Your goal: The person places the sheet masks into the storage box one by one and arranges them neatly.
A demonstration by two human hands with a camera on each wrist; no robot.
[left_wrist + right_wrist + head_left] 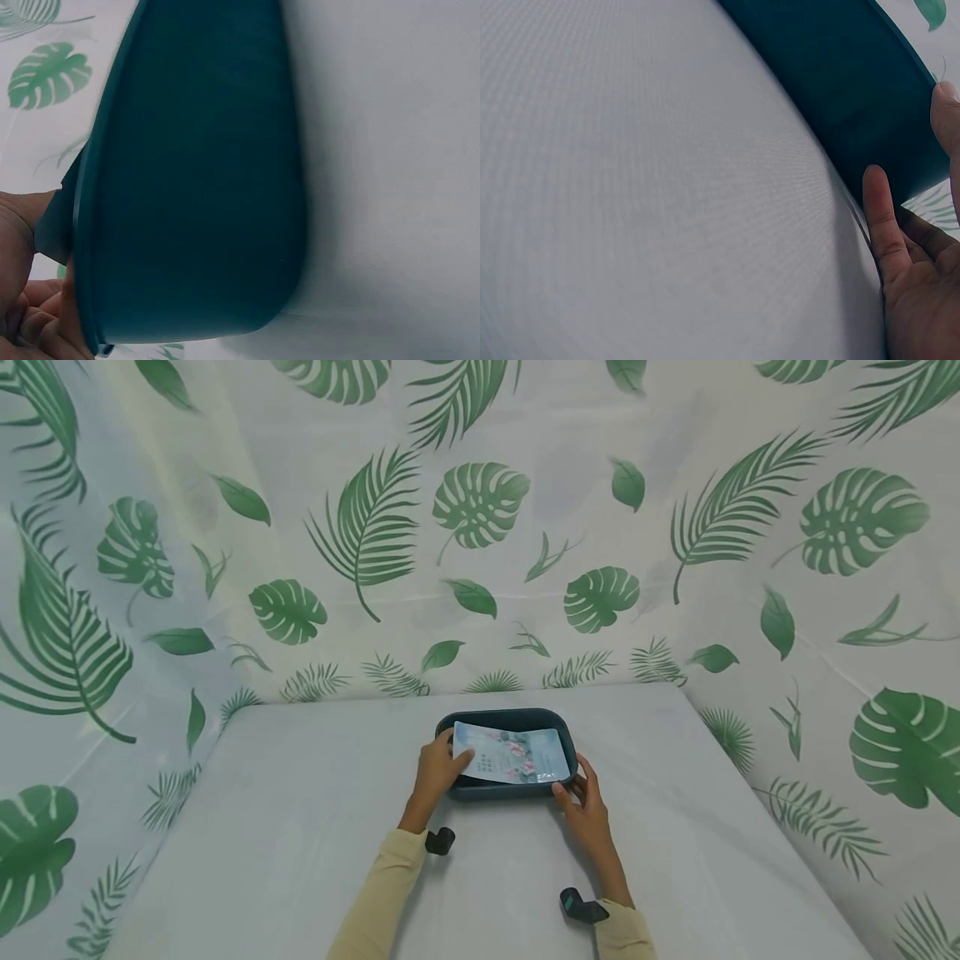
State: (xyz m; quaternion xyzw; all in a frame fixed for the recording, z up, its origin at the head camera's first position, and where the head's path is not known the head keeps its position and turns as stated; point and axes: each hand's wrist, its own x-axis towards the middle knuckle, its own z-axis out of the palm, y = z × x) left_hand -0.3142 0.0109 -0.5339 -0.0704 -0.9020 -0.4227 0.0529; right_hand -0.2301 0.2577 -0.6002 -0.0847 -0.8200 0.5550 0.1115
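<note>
A dark teal plastic bin [498, 793] with rounded corners sits on the white table. Across its opening lies a flat, pale blue printed packet [510, 755] with pink flowers, its left end tilted up over the rim. My left hand [438, 768] pinches that left end, thumb on top; in the left wrist view the packet's dark edge [56, 229] shows between thumb and fingers. At the bin's front right corner, my right hand [588, 814] holds the bin. In the right wrist view its thumb [946, 120] meets the rim and its fingers [885, 225] lie along the lower wall.
The white-covered table [300, 827] spreads around the bin on all sides. A leaf-print curtain [480, 568] rises behind the table and along both sides. Small dark wrist cameras [581, 906] are worn at both sleeve cuffs.
</note>
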